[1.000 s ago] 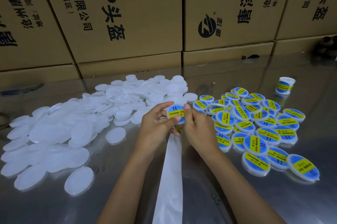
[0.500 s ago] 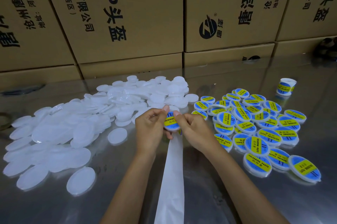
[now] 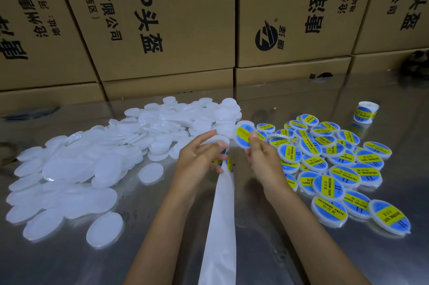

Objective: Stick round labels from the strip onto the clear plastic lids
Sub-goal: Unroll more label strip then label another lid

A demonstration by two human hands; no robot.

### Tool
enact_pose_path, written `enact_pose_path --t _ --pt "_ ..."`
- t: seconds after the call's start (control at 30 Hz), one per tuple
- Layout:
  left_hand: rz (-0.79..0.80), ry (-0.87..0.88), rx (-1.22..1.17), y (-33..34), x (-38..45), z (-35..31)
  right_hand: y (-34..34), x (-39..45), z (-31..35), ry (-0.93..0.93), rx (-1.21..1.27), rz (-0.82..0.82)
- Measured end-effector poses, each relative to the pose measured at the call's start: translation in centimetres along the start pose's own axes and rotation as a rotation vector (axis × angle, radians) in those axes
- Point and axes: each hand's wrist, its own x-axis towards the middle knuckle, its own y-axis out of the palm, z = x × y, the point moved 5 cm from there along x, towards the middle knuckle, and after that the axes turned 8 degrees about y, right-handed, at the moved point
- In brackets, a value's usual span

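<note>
My right hand [image 3: 262, 159] pinches a labelled lid [image 3: 243, 134] with a blue and yellow round label, lifted above the table just right of centre. My left hand [image 3: 199, 157] holds the top of the white label strip [image 3: 220, 226], its fingers curled round the strip's end where a blue and yellow label shows. The strip's backing hangs down toward me between my forearms. A pile of plain clear lids [image 3: 97, 159] lies to the left. Several labelled lids [image 3: 329, 168] lie spread to the right.
Cardboard boxes [image 3: 162, 29] with black print wall off the back of the shiny metal table [image 3: 278, 250]. A roll of labels [image 3: 365, 111] stands at the far right. A dark object [image 3: 417, 62] sits at the right edge.
My hands came apart: the right hand carried the labelled lid up and to the right, while the left hand stayed at the strip's end.
</note>
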Motion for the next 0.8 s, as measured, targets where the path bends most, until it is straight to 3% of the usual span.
enact_pose_path --t 0.1,0.2,0.3,0.4,0.5,0.67,0.8 --pt "-0.317 0.058 0.039 -3.0 0.7 0.1 -0.9 0.5 -0.7 0.207 0.404 -0.017" --pt "-0.48 0.111 0.377 -5.8 1.1 0.7 -0.7 0.4 -1.0 0.353 0.642 0.035" --pt "-0.394 0.173 0.718 -6.6 1.9 1.8 -0.3 0.0 -0.9 0.386 0.647 0.081" --pt "-0.215 0.196 0.946 -6.3 2.7 3.0 -0.2 -0.4 -0.6 0.353 0.557 0.086" --pt "-0.136 0.219 1.144 -5.9 3.2 3.9 0.1 -0.6 -0.3 0.326 0.484 0.102" --pt "-0.264 0.286 1.043 -6.3 3.3 3.5 0.5 -0.8 -0.3 0.332 0.362 0.107" --pt "-0.273 0.285 1.059 -6.1 3.1 3.2 0.6 -0.9 -0.4 0.326 0.329 0.101"
